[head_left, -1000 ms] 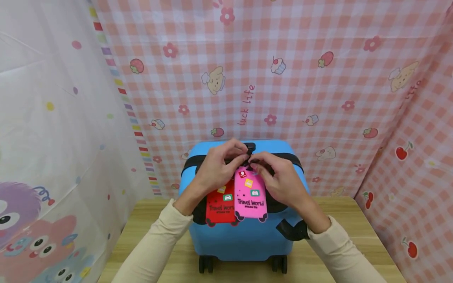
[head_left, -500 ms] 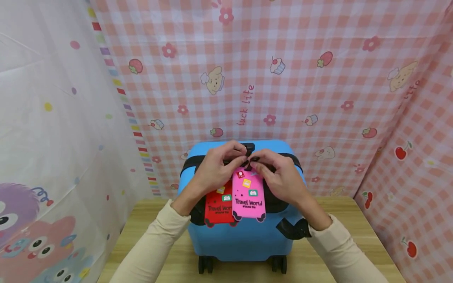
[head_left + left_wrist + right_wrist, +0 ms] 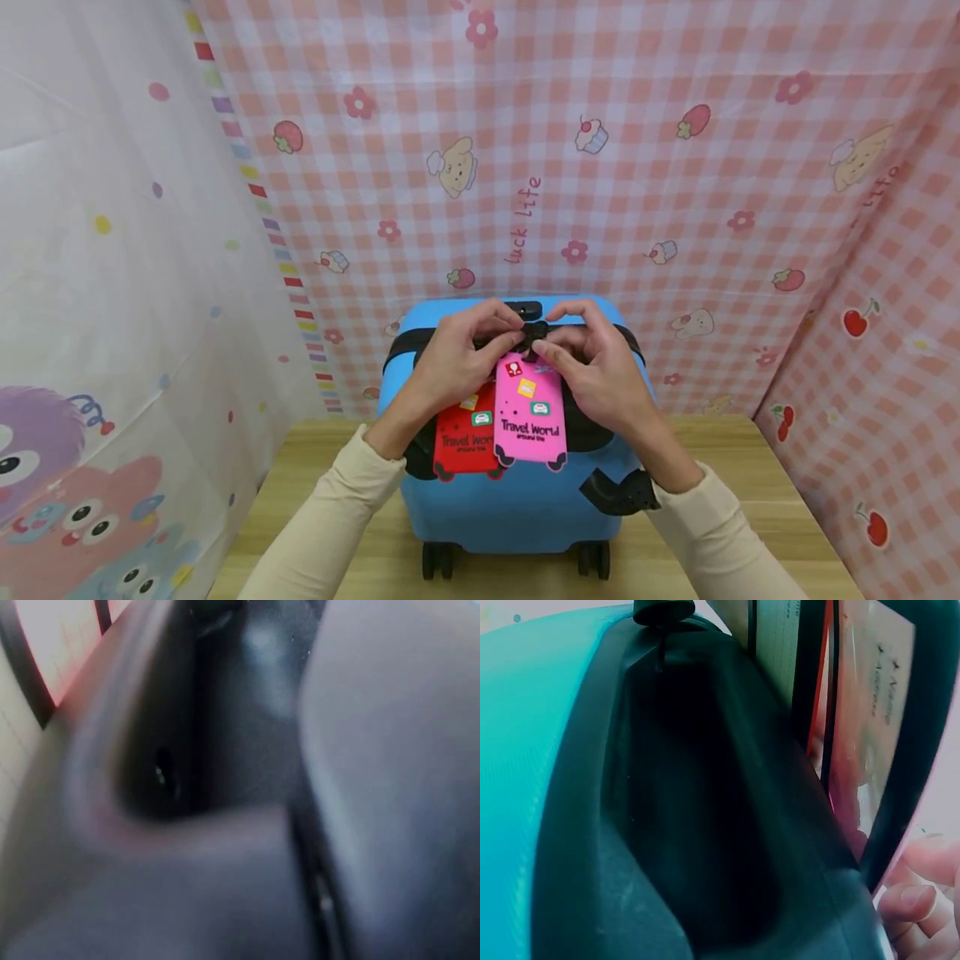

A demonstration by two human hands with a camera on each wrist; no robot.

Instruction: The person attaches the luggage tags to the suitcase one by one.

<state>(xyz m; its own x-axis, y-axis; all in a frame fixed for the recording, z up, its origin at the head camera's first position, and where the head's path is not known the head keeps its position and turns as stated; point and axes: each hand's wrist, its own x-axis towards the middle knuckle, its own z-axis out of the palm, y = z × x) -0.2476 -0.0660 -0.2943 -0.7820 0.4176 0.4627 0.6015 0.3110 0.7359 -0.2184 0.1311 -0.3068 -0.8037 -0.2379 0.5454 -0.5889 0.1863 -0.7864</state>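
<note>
A pink luggage tag hangs in front of the blue suitcase, overlapping a red luggage tag. At the pink tag's top, my left hand pinches its black strap with thumb and forefinger. From the other side my right hand holds the same strap, thumb in front and forefinger arched above. In the right wrist view, the fingers show beside a tag's back with a name-and-address card. Blurred dark plastic fills the left wrist view, hiding the left hand.
The suitcase stands on wheels on a wooden tabletop. A black band runs across its top near a black lock. Checked cloth hangs behind; a black wrist mount sticks out below the right hand.
My right fingers have opened out a little, the forefinger lifting and arching, and more of the black strap shows between the hands. The left hand stays nearly still.
</note>
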